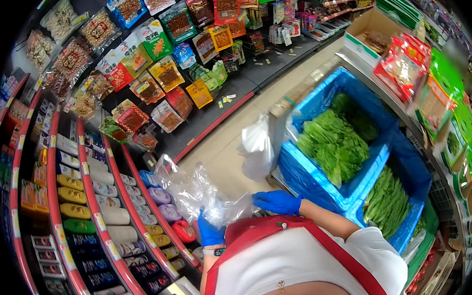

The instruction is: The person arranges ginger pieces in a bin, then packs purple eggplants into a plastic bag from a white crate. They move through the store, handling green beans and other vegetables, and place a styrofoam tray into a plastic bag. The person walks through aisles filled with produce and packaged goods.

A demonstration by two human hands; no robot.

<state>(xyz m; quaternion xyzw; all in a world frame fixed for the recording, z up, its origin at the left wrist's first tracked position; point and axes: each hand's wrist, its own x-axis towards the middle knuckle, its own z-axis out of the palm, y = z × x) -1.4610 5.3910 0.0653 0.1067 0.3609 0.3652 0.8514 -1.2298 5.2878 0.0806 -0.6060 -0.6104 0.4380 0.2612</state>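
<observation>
My left hand [210, 230], in a blue glove with a watch at the wrist, grips a crumpled clear plastic bag [206, 190] in front of the red apron [253, 231]. My right hand [278, 202], also blue-gloved, is beside the bag's right edge; whether its fingers hold the film cannot be told. To the right stands a container with a blue plastic liner [314, 171], holding leafy green lettuce [337, 141]. A second blue-lined container [414, 177] next to it holds long green leafy vegetables [387, 203]. White plastic bags [256, 146] hang at the near container's left side.
Shelves with red edges [102, 220] hold bottles and packs on the left. Bagged snacks [158, 38] hang above a dark shelf [255, 71] ahead. A cardboard box [374, 29] and red packets [405, 64] lie on the right counter. Tiled floor [220, 148] runs between.
</observation>
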